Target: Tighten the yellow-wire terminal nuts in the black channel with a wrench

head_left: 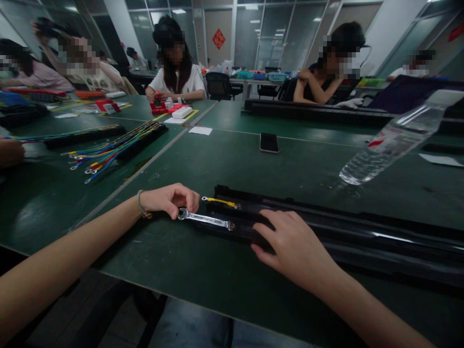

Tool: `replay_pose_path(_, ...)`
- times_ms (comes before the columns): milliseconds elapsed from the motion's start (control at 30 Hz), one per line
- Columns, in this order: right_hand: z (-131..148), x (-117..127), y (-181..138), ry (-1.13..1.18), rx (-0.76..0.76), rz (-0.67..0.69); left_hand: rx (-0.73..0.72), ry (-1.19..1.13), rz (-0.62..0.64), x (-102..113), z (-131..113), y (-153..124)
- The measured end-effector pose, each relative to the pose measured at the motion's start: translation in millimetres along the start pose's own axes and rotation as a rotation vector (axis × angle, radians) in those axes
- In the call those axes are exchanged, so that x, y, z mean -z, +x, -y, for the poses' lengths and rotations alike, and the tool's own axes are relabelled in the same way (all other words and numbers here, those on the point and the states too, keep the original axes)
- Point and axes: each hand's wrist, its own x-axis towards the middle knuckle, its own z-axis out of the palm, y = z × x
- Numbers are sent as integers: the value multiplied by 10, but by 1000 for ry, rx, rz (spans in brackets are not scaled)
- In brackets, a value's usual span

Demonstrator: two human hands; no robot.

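My left hand point(170, 199) is closed on the end of a small silver wrench point(205, 219), whose other end sits on the near edge of a long black rail point(362, 237). My right hand point(290, 241) lies flat on that rail with its fingers spread, pressing it onto the green table point(203, 270). A short yellow wire point(219, 201) with ring terminals lies in the rail's left end, just beyond the wrench.
A black phone point(269, 142) lies mid-table and a clear water bottle point(395, 137) lies at the right. A bundle of coloured wires point(108, 152) on another black rail is at the left. Several other people sit at the far side and left of the tables.
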Motion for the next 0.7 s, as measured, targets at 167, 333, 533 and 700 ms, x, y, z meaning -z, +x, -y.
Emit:
replay_pose_path(167, 2, 3, -1, 5, 0, 5, -2, 5, -41, 12, 25, -14)
replay_pose_path(333, 3, -4, -4, 1, -1, 15, -4, -1, -62, 27, 48, -39)
replay_pose_path(533, 0, -9, -8, -3, 0, -8, -8, -4, -53, 26, 41, -39)
replay_pose_path(700, 4, -6, 1, 3, -1, -8, 13, 5, -56, 25, 33, -29)
